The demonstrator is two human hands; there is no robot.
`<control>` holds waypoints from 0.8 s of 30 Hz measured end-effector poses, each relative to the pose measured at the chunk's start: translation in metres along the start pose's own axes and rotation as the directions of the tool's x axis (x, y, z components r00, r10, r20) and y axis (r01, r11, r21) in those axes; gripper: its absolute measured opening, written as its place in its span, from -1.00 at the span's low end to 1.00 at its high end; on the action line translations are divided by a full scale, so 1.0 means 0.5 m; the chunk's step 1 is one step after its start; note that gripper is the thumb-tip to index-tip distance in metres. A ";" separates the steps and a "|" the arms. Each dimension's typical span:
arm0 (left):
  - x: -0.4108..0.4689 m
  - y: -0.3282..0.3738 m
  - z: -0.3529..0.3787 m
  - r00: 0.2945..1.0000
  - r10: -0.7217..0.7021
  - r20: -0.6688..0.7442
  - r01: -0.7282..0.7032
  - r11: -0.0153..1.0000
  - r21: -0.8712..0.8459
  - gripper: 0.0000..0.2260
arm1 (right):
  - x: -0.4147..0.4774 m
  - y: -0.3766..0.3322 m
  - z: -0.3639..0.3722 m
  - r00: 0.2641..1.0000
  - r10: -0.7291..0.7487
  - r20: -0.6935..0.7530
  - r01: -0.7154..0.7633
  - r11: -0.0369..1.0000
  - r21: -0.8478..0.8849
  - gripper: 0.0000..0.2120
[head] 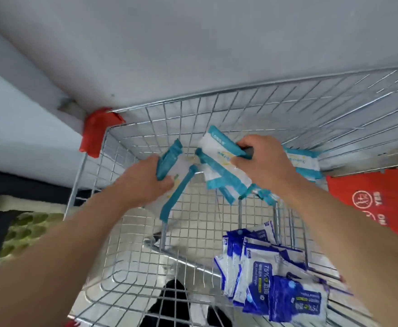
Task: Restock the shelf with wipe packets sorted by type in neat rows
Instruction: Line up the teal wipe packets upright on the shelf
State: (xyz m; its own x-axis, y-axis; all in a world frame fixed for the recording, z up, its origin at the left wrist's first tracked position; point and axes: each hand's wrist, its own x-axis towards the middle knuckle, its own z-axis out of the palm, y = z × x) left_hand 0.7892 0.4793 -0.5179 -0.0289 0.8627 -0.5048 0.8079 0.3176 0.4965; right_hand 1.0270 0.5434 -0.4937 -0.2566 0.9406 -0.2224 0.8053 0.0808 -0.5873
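Gathering step: left grip (146, 180) and right grip (261, 159) each clutch teal packets (217, 147) inside the cart (160, 114). Next, likely lift them to the shelf, leaving the blue packets (252, 267).

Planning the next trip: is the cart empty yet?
Not empty: dark blue packets lie in the cart near the person, teal packets lie beyond the right hand.

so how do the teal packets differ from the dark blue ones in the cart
Teal packets have teal edges, dark blue packets deep blue ones. Teal packets are gripped by the left hand and right hand; dark blue packets lie loose in the cart, near right. Both are flat packs.
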 end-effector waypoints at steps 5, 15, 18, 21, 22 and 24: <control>-0.170 0.067 -0.119 0.976 -0.020 -0.217 0.010 0.999 -0.048 -0.78 | -0.069 -0.132 -0.121 0.985 -0.148 -0.085 0.150 0.988 0.020 -0.83; -0.628 0.147 -0.379 0.862 -0.068 -0.503 0.016 0.994 -0.108 -0.86 | -0.297 -0.506 -0.360 0.841 -0.529 -0.114 0.538 0.840 0.068 -0.84; -0.769 0.140 -0.447 0.793 -0.089 -0.603 0.045 0.995 -0.087 -0.92 | -0.366 -0.630 -0.392 0.779 -0.613 -0.130 0.625 0.774 0.100 -0.86; -0.901 0.112 -0.510 0.718 -0.132 -0.683 0.096 0.991 -0.090 -0.91 | -0.432 -0.741 -0.394 0.726 -0.673 -0.140 0.688 0.710 0.153 -0.88; -0.943 0.098 -0.529 0.696 -0.142 -0.704 0.108 0.990 -0.093 -0.90 | -0.453 -0.779 -0.389 0.708 -0.693 -0.135 0.706 0.689 0.166 -0.88; -1.024 0.066 -0.565 0.656 -0.153 -0.739 0.132 0.987 -0.087 -0.91 | -0.493 -0.859 -0.373 0.669 -0.732 -0.129 0.742 0.646 0.179 -0.88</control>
State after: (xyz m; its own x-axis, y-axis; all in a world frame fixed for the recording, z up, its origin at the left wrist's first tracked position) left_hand 0.6646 0.1593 -0.0435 -0.5776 0.8083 0.1144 0.7424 0.4618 0.4854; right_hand 0.8442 0.3383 -0.0415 -0.6923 0.6122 0.3820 0.2340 0.6912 -0.6837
